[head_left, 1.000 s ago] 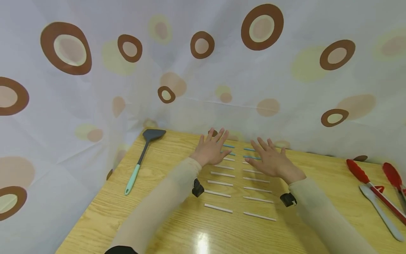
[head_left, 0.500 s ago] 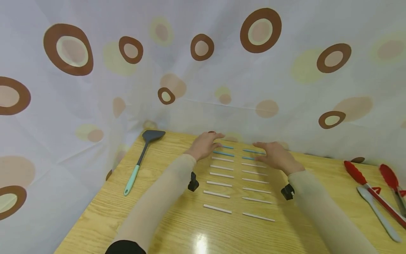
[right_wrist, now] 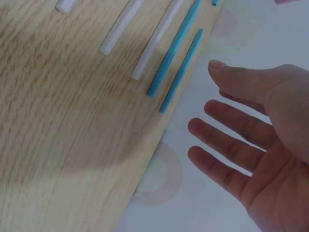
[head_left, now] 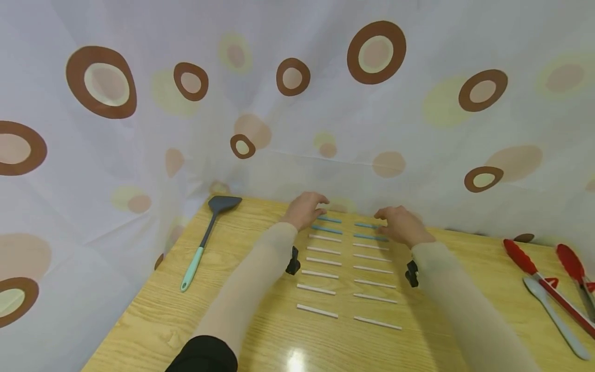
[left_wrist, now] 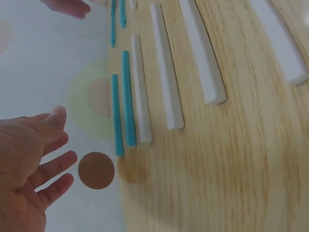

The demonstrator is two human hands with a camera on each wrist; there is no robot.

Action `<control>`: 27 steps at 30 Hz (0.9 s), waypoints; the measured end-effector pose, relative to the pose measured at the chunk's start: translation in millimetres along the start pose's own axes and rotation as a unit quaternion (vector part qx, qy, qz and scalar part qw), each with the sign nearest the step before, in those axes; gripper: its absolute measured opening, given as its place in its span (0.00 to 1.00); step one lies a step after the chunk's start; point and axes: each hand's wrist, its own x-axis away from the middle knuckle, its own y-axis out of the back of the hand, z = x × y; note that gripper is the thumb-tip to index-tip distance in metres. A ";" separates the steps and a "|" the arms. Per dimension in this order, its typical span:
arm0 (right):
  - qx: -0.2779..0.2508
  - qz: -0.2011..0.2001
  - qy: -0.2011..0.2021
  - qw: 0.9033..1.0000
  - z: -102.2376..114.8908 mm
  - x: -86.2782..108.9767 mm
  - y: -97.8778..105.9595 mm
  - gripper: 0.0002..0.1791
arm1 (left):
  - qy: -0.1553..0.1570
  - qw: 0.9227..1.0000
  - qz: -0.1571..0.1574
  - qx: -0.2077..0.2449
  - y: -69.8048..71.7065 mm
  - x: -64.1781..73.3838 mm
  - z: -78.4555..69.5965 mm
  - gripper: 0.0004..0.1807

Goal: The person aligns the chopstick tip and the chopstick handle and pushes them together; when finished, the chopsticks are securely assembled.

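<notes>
Two columns of slim sticks lie on the wooden table, chalk-like in look. At the far end of each column are two blue sticks (head_left: 327, 229) (left_wrist: 128, 99); nearer ones are white sticks (head_left: 317, 311) (left_wrist: 166, 67). My left hand (head_left: 303, 210) (left_wrist: 21, 145) hovers beside the left column's far end, fingers loosely bent and holding nothing. Over at the right column's far end, my right hand (head_left: 402, 226) (right_wrist: 289, 125) hangs near the blue sticks (right_wrist: 181, 70), also holding nothing. Both wrist views show a gap between the hand and the sticks.
A spatula (head_left: 209, 232) with a mint handle lies on the table's left. At the right are red-tipped tongs (head_left: 548, 289), a grey spoon (head_left: 553, 310) and another red-headed utensil (head_left: 572, 263). A patterned curtain (head_left: 288, 129) stands behind the table (head_left: 251, 336).
A second ago both hands were spread palm-down over the far sticks; their fingers have since bent and the hands turned palms inward. The head view has tilted slightly up. The sticks stay put.
</notes>
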 end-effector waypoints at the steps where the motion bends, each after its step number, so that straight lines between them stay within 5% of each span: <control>1: 0.000 0.001 -0.002 1.000 -1.2 -1.0 -1.0 0.23 | 0.001 1.000 0.002 -0.001 -2.2 -1.4 0.0 0.20; 16: -0.026 0.003 -0.023 0.999 -8.3 -11.7 -12.0 0.19 | 0.038 0.998 0.019 -0.052 -28.7 -14.2 2.9 0.19; 27: 0.029 0.008 -0.003 1.000 -4.2 -14.8 -18.7 0.11 | 0.048 0.993 0.019 -0.109 -39.2 -14.8 5.8 0.11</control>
